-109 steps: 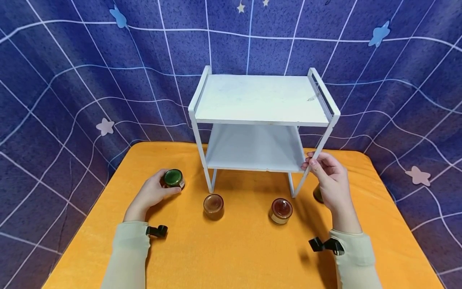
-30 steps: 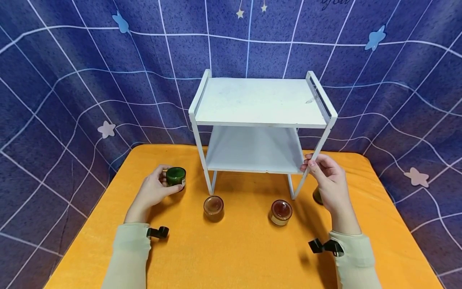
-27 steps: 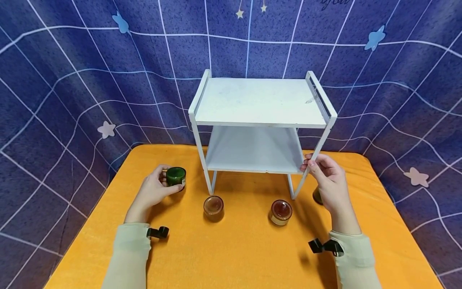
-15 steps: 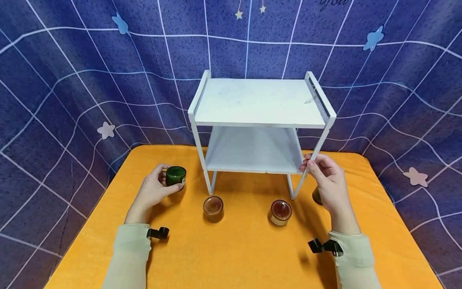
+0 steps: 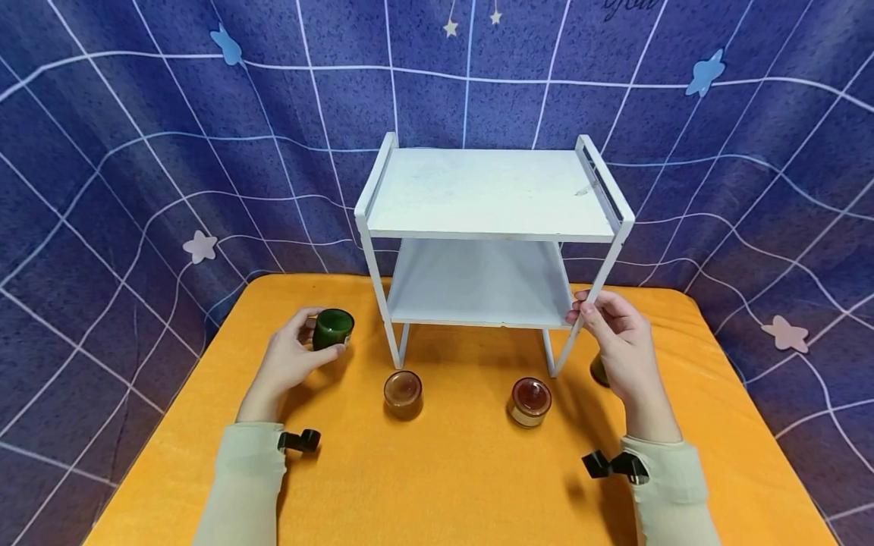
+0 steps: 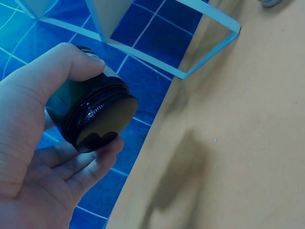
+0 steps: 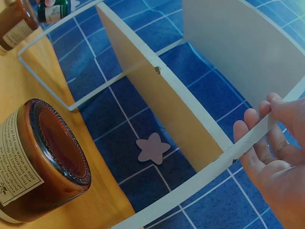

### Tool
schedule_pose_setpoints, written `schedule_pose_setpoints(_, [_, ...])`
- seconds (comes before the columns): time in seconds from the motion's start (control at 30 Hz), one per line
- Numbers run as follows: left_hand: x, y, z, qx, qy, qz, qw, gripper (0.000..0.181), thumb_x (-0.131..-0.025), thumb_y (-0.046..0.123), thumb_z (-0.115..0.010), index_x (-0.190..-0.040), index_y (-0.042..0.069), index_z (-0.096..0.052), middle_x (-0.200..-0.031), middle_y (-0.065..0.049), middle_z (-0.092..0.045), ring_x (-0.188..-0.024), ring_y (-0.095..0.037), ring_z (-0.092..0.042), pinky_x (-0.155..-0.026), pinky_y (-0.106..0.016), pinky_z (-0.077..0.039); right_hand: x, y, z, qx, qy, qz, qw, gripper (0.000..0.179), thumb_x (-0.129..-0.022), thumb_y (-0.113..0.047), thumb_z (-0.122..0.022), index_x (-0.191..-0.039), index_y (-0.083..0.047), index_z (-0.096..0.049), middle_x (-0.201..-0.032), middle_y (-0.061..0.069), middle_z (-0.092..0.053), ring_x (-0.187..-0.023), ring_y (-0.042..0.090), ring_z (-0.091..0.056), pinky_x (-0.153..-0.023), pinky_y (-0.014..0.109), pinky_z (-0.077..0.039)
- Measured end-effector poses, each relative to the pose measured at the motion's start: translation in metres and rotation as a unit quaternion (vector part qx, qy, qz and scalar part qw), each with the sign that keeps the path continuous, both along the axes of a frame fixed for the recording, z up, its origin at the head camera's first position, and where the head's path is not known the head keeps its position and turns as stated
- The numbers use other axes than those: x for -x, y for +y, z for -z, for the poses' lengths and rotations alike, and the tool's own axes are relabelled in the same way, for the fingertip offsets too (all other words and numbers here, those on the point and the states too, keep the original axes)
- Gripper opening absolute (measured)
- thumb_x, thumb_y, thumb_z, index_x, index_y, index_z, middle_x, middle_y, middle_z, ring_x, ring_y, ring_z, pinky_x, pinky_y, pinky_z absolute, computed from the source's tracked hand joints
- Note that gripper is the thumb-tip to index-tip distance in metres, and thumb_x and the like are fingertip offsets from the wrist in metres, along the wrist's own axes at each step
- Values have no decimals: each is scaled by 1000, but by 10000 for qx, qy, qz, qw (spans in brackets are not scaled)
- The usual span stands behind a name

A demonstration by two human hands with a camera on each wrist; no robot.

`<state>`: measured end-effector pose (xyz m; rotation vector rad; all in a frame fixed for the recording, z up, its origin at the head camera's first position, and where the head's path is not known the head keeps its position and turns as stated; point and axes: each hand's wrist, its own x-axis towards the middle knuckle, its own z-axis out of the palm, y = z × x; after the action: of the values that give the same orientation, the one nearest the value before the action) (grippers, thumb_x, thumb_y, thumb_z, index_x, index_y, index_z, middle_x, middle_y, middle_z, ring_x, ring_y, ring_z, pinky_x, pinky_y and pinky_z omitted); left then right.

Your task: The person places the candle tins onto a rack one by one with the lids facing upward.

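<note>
White rack (image 5: pixel 488 189), gripped; green jar (image 5: pixel 334 327), aloft to its left.
Stiff and probably light, the rack has its front leg (image 5: pixel 610 262) pinched by the right hand (image 5: pixel 631 345). The left hand (image 5: pixel 285 366) curls round the jar: likely smooth, breakable glass, best held about its sides.

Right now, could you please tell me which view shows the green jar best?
The left wrist view: the green jar is largest there, though the left hand covers part. The head view shows it small, from above; the right wrist view catches only part, at the top edge.
</note>
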<state>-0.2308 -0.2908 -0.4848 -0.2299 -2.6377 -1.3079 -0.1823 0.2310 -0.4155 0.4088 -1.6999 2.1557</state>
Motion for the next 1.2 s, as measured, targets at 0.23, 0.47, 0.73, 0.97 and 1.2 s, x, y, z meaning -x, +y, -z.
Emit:
schedule_pose_setpoints(0.23, [-1,3,-3,-93,87,-18,9999,70,-84,21,-97,-144,12,-63,-119,-16,-71,-107,-28,-66,-98,-38,-55,0,1,1,-51,17,12,10000,19,-108,8,-60,-119,23,-61,-110,19,-75,-90,17,-76,-94,29,-63])
schedule_pose_setpoints(0.47, [-2,4,-6,-106,-26,-117,9999,71,-85,29,-97,-144,12,-62,-118,-16,-72,-106,-30,-67,-98,-49,-56,1,2,1,-69,13,24,10000,21,-108,7,-60,-120,24,-60,-110,20,-75,-91,17,-76,-94,29,-63])
schedule_pose_setpoints(0.73, [-3,7,-12,5,62,-140,9999,71,-85,32,-97,-144,14,-63,-117,-14,-74,-99,-27,-68,-83,-27,-57,2,2,1,-104,58,-37,9999,21,-109,5,-60,-121,23,-62,-111,18,-76,-92,16,-76,-95,29,-63])
schedule_pose_setpoints(0.97, [-5,13,-23,59,246,-22,9997,71,-85,31,-97,-146,15,-63,-119,-13,-75,-103,-28,-71,-87,-28,-56,1,2,0,-28,5,33,10000,18,-108,8,-60,-119,22,-62,-110,18,-76,-90,16,-76,-93,29,-63])
schedule_pose_setpoints(1.2, [-14,19,-33,-62,389,13,9992,71,-84,28,-98,-144,15,-64,-119,-12,-76,-103,-28,-71,-88,-20,-53,2,2,2,-92,-37,15,10000,21,-108,7,-60,-120,24,-61,-110,18,-76,-90,16,-76,-94,29,-63])
